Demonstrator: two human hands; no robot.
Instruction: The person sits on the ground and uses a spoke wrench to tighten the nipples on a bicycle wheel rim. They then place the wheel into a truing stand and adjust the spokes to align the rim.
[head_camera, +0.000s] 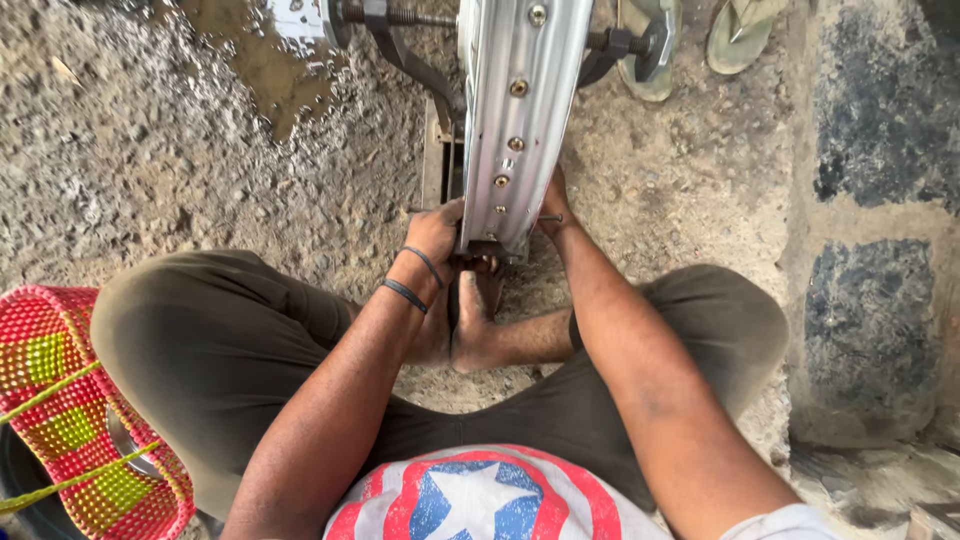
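A silver metal wheel rim (515, 110) with a row of spoke nipples stands upright on a dark stand in front of me. My left hand (435, 232) grips the rim's near left edge; two dark bands circle that wrist. My right hand (553, 205) holds the near right edge, next to a thin spoke (549, 218) sticking out sideways. Another thin spoke (420, 210) pokes out on the left. My bare feet (470, 325) rest under the rim, between my bent knees in dark trousers.
A red, green and yellow woven basket (70, 420) sits at my left knee. Two sandals (690, 40) lie beyond the rim on the right. Rough gravel ground has a muddy puddle (250, 55) at the far left. Dark stone slabs (870, 300) border the right.
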